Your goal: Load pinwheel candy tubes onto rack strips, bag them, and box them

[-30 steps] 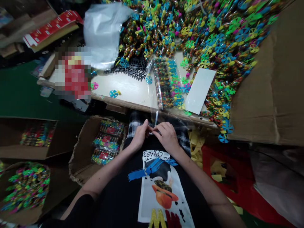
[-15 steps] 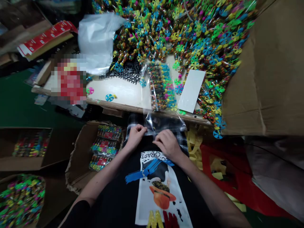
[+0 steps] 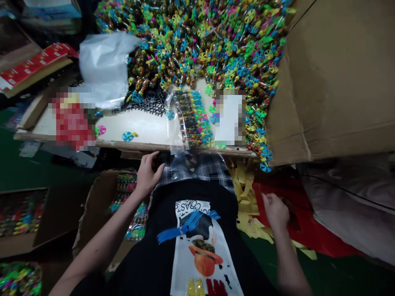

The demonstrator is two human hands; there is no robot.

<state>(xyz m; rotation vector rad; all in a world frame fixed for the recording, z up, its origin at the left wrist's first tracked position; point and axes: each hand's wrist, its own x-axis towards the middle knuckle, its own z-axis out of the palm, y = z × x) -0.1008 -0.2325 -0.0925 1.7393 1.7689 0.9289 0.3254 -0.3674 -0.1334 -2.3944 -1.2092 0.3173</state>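
A clear plastic bag (image 3: pixel 182 162) filled with a row of small candy-filled tubes (image 3: pixel 193 119) lies on the table edge, its empty end hanging over my lap. My left hand (image 3: pixel 148 172) is at the table's front edge, left of the bag, fingers apart and holding nothing. Out to the right, beside the red cloth-like piece, my right hand (image 3: pixel 277 209) is away from the bag, fingers bent and blurred; whether it holds anything cannot be made out. A white card (image 3: pixel 228 119) rests right of the filled bag.
A large heap of candy tubes with coloured fans (image 3: pixel 203 45) covers the table's back. White plastic bags (image 3: pixel 103 65) lie at left, a big cardboard box (image 3: pixel 339 82) at right. An open carton (image 3: pixel 89 213) with packed bags stands below left. Yellow scraps (image 3: pixel 247 197) lie beneath the table.
My hands have let go of the bag's open end. The left moved left to the table edge; the right swung far right and down. The view has shifted slightly.
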